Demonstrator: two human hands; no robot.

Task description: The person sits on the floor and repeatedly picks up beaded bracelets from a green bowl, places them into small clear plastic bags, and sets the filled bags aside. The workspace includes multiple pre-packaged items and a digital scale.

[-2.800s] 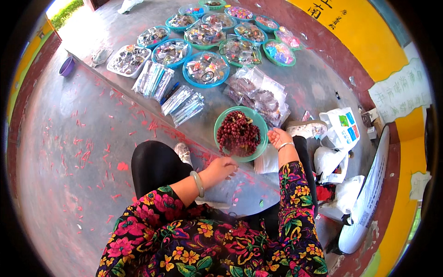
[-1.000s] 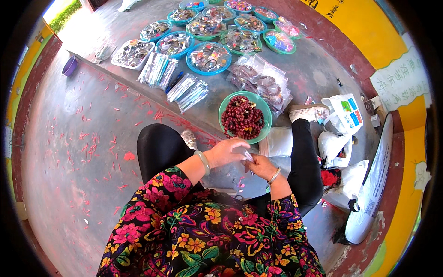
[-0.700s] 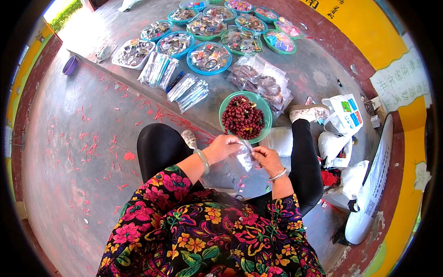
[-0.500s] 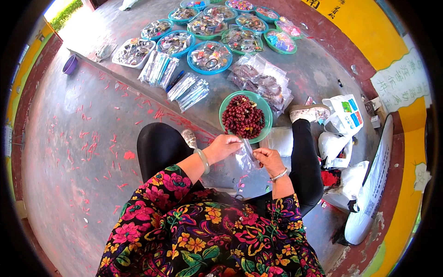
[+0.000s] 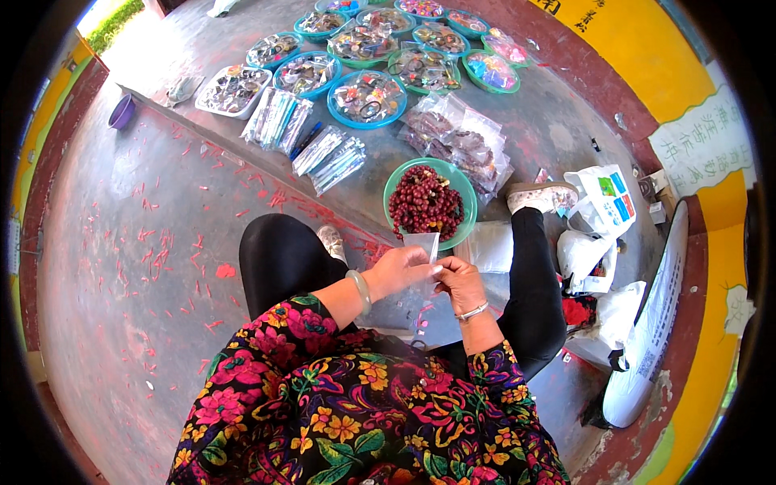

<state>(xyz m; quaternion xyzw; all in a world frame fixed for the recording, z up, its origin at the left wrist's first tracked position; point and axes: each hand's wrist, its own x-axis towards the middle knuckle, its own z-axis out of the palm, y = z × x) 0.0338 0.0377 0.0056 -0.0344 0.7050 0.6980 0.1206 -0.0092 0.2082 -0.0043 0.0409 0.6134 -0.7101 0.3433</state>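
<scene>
Your left hand and right hand now pinch the small clear bag upright, raised from where it hung, at 6 o'clock of the green bowl of red beads.

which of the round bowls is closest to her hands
The green bowl heaped with dark red beads, just beyond the small clear bag that both hands hold; the other bowls sit farther up the ledge.
</scene>
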